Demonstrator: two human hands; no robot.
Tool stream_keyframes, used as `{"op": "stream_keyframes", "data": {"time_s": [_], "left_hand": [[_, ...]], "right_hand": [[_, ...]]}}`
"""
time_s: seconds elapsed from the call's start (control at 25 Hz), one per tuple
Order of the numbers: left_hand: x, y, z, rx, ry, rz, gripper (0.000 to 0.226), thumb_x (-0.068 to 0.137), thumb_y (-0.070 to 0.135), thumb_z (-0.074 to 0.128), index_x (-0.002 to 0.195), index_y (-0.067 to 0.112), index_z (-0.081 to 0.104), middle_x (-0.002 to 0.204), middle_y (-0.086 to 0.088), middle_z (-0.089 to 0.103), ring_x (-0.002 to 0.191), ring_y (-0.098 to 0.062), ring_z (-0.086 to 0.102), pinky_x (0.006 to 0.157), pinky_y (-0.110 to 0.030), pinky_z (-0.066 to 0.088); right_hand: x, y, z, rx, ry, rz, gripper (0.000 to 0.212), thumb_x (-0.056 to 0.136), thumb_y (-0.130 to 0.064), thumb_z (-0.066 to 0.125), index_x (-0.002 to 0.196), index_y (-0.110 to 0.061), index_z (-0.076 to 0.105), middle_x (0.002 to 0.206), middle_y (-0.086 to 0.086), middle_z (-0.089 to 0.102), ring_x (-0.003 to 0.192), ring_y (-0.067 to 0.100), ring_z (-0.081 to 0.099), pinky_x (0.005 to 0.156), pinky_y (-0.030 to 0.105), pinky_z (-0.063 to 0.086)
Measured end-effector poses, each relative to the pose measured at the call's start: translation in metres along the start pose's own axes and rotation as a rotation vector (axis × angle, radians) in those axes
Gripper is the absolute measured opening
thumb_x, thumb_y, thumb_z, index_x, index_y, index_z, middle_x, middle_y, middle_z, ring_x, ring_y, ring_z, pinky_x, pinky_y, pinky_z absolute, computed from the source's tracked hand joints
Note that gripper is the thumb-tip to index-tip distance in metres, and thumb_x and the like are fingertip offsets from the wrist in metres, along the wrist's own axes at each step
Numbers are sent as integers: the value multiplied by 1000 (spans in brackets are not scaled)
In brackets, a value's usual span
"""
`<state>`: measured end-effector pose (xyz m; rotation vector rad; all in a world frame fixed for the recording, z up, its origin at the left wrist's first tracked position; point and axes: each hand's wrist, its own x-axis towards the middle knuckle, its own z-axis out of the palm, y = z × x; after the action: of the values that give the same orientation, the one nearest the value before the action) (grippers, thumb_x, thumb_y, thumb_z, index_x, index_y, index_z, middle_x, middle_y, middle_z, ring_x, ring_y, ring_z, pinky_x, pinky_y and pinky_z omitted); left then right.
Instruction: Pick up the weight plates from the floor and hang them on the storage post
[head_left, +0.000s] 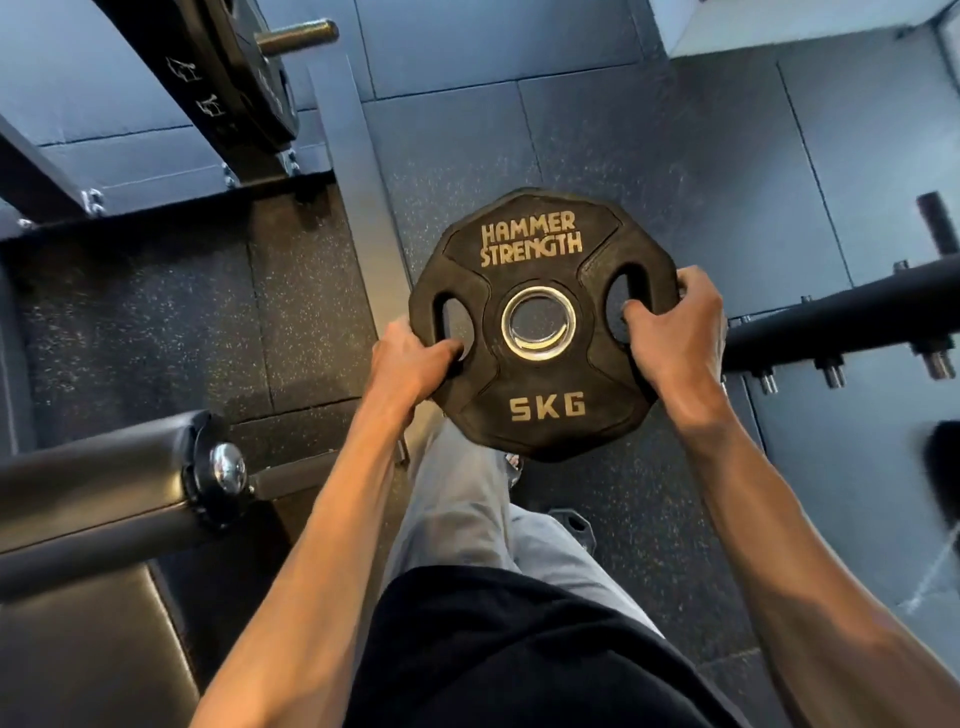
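While you hold it, the weight plate (540, 244) is off the floor, in front of you over the speckled rubber floor tiles (675, 171), just above your grey trouser leg (467, 499).

Look: black rubber, many-sided rim rather than a true circle, scuffed matte face. Steel-lined centre hole. Two grip slots show, one on the left and one on the right of the hole.

Orientation: the face is turned up toward the camera, so the bore axis points roughly at you. A disc has no real long axis. The slot-to-slot line runs left-right, tilted a little, with the right side higher.

Writing, in tan raised letters: "HAMMER STRENGTH" on the far segment and "5KG" on the near one. Both read upright from your side.

Hands: they are apart, one on each side of the plate. Your left hand (415, 361) grips the left edge with a digit hooked into the left slot. Your right hand (675, 325) grips the right edge the same way, with its fingers curled over the rim.

The storage post (298, 36) is at the top left, well apart from the plate you hold. It is a steel peg with a black hung plate (249, 78) on it. The white marks on the upright beside it are unreadable.
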<state>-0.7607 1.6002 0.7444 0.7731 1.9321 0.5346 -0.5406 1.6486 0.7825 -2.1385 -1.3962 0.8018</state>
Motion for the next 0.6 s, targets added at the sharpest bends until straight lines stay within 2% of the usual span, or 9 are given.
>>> {"op": "stream_keyframes", "data": {"time_s": [0.08,0.2,0.28,0.4,0.52,0.6], "left_hand": [[24,25,-1,-19,8,-23,9,91,19,67,91,17,57,79,4,56,77,-13,54,53,-19,35],[69,64,-6,-28,46,-50,14,88,19,68,98,15,60,89,-3,60,83,-20,58,58,-26,44],[104,90,-9,-74,42,-54,9,87,15,68,86,15,59,80,-2,60,74,-18,60,63,-30,51],[162,142,-18,-54,16,-34,23,88,13,67,73,21,52,72,2,56,66,-13,57,61,-28,51],[225,198,-31,-3,-10,-15,17,89,17,68,79,18,55,75,0,57,78,-21,62,66,-32,56],[262,233,-35,55,-23,12,12,88,18,69,92,15,59,78,-1,58,83,-21,62,60,-27,52]], "right_hand": [[33,-17,6,-3,-18,-19,20,88,-16,69,100,-20,54,77,-17,52,82,13,58,79,31,47],[89,-43,19,23,-38,-35,20,88,-14,69,99,-20,53,78,-16,51,81,11,56,77,29,49],[129,-61,29,24,-51,-40,20,89,-14,69,102,-17,55,77,-16,50,73,4,53,69,22,45],[194,-97,44,5,-7,-41,21,86,-13,70,104,-9,59,73,-16,48,72,10,52,70,27,43],[254,-132,58,25,59,-55,22,83,-14,69,100,-3,59,70,-13,48,65,10,50,70,34,48],[288,-150,61,43,97,3,22,84,-15,68,102,-6,59,73,-12,51,69,9,53,74,34,50]]}}
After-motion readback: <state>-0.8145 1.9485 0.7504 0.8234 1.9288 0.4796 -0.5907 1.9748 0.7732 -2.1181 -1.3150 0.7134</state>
